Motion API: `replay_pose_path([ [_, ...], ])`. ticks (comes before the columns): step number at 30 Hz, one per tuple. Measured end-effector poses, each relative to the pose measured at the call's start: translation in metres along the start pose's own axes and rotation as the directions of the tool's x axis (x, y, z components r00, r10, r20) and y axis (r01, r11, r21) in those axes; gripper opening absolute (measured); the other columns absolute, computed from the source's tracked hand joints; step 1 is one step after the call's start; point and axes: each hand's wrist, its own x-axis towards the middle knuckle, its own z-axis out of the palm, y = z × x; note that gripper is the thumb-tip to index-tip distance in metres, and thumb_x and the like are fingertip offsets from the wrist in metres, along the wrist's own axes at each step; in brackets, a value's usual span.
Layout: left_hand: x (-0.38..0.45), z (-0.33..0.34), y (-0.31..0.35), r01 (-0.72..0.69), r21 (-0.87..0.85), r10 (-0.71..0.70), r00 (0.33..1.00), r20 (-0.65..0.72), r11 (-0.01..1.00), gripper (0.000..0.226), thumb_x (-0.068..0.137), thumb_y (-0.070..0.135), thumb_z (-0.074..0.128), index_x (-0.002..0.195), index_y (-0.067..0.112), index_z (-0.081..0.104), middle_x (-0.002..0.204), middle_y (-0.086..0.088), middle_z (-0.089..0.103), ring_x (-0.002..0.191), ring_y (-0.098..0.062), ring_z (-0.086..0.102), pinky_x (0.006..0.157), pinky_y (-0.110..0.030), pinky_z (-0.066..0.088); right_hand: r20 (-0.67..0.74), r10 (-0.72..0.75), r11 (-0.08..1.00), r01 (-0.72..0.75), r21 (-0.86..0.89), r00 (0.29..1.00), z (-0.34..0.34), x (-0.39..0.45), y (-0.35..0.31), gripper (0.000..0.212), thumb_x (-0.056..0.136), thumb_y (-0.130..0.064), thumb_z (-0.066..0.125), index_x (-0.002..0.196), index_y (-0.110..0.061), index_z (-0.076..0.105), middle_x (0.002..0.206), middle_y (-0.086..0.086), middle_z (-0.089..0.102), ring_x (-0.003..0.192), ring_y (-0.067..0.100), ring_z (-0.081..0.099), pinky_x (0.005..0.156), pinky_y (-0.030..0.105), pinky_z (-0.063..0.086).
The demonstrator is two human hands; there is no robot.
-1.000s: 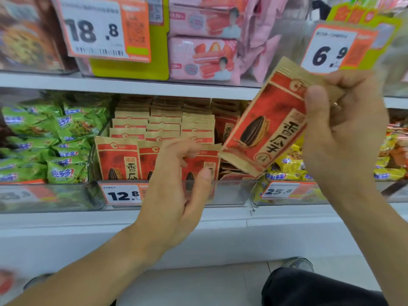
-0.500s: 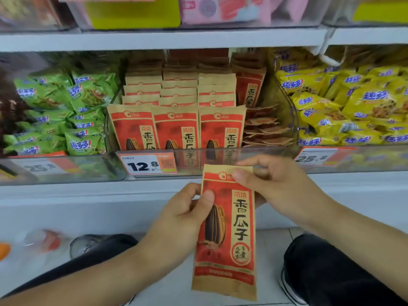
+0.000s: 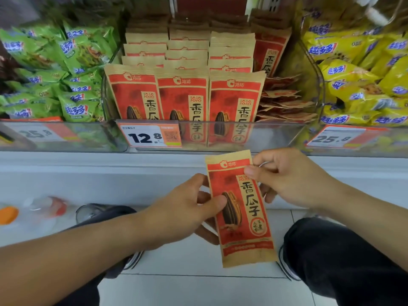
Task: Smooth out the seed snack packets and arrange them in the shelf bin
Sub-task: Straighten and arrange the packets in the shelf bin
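Observation:
I hold one red and tan seed snack packet [image 3: 241, 208] upright in front of the shelf, below the bin. My left hand [image 3: 187, 208] pinches its left edge at mid height. My right hand [image 3: 289, 177] pinches its upper right edge. The clear shelf bin [image 3: 276, 135] holds three neat rows of the same packets standing upright [image 3: 185, 96]. At the bin's right side a loose pile of packets [image 3: 284, 102] lies flat, and one packet [image 3: 270, 54] stands behind the pile.
Green snack bags [image 3: 50, 74] fill the bin to the left and yellow bags [image 3: 362, 80] the bin to the right. A 12.8 price tag [image 3: 150, 136] sits on the bin front. My dark trouser knees [image 3: 344, 261] and the white tiled floor [image 3: 198, 288] are below.
The packet came down from up high at the right to below the bin, now upright between both hands. My view has tilted down and closer to the shelf.

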Motion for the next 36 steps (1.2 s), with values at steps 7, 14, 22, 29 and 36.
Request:
replay_pose_path([
  [7, 0.003, -0.002, 0.001, 0.038, -0.018, -0.039, 0.997, -0.062, 0.999, 0.022, 0.100, 0.019, 0.052, 0.119, 0.008, 0.053, 0.099, -0.020, 0.073, 0.085, -0.033, 0.073, 0.066, -0.040, 0.062, 0.116, 0.050, 0.998, -0.053, 0.023, 0.992, 0.000, 0.002, 0.004, 0.023, 0.096, -0.031, 0.060, 0.110, -0.013, 0.065, 0.085, 0.006, 0.077, 0.076, 0.027, 0.075, 0.072, 0.039, 0.063],
  [14, 0.007, -0.005, 0.000, 0.069, -0.071, -0.079, 0.986, -0.146, 0.995, 0.022, 0.104, 0.017, 0.046, 0.117, 0.003, 0.057, 0.097, -0.020, 0.074, 0.071, -0.028, 0.070, 0.058, -0.032, 0.060, 0.426, 0.153, 0.976, -0.205, 0.078, 0.891, -0.007, -0.008, 0.004, 0.055, 0.078, -0.015, 0.078, 0.127, -0.021, 0.055, 0.099, 0.020, 0.071, 0.085, 0.041, 0.073, 0.067, 0.037, 0.061],
  [22, 0.010, -0.008, 0.004, 0.134, -0.121, -0.145, 0.986, -0.087, 0.984, 0.022, 0.102, 0.021, 0.051, 0.112, 0.006, 0.063, 0.097, -0.015, 0.076, 0.082, -0.030, 0.074, 0.067, -0.032, 0.062, 0.418, 0.173, 0.973, -0.221, 0.070, 0.892, -0.011, -0.008, 0.003, 0.050, 0.080, -0.005, 0.077, 0.123, -0.017, 0.056, 0.087, 0.013, 0.074, 0.074, 0.037, 0.073, 0.062, 0.032, 0.060],
  [29, 0.010, -0.008, 0.002, 0.247, -0.252, -0.263, 0.964, -0.031, 0.936, 0.031, 0.104, 0.013, 0.043, 0.098, -0.001, 0.070, 0.092, -0.020, 0.074, 0.071, -0.028, 0.073, 0.058, -0.031, 0.060, 0.531, 0.262, 0.912, -0.387, 0.136, 0.806, -0.005, -0.007, 0.005, 0.046, 0.078, -0.011, 0.074, 0.121, -0.005, 0.059, 0.096, 0.023, 0.074, 0.078, 0.029, 0.074, 0.066, 0.029, 0.060],
  [36, 0.013, -0.009, 0.001, 0.218, -0.272, -0.256, 0.960, -0.110, 0.937, 0.035, 0.107, 0.018, 0.038, 0.111, -0.005, 0.065, 0.095, -0.024, 0.070, 0.072, -0.035, 0.073, 0.062, -0.038, 0.062, 0.466, 0.283, 0.926, -0.365, 0.094, 0.839, 0.003, -0.004, 0.014, 0.038, 0.088, 0.000, 0.069, 0.125, -0.005, 0.058, 0.098, 0.018, 0.076, 0.084, 0.029, 0.075, 0.072, 0.029, 0.060],
])
